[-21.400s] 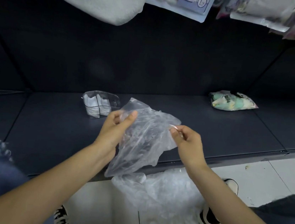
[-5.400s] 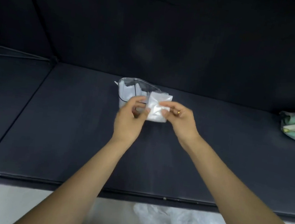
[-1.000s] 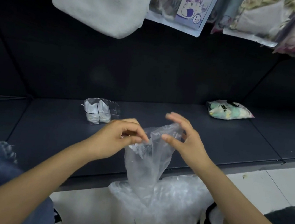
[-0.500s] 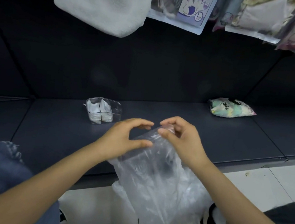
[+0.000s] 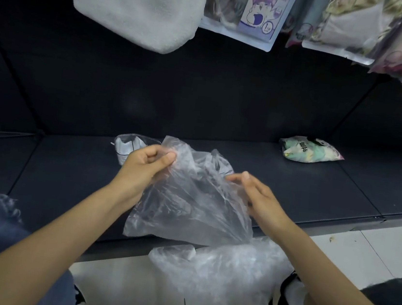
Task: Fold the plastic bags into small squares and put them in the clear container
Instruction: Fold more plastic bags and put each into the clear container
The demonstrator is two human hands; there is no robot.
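Fingers (image 5: pixel 166 157) of the left hand (image 5: pixel 142 168) curl and pinch the upper left edge of a clear plastic bag (image 5: pixel 189 201), holding it up over the dark shelf (image 5: pixel 291 189). On the other side, the right hand (image 5: pixel 262 200) has its fingers fairly straight and spread, touching the bag's right side without a plain grip. The bag hangs loose and crumpled between both hands, unfolded. Just behind the left hand, the clear container (image 5: pixel 129 147) stands on the shelf with white folded bags inside. A heap of more plastic bags (image 5: pixel 220 276) lies on the pale floor (image 5: pixel 360 248) below, near a black and white shoe (image 5: pixel 285 302). Farther right on the shelf rests a green printed packet (image 5: pixel 309 150). A white towel (image 5: pixel 137 2) hangs above.
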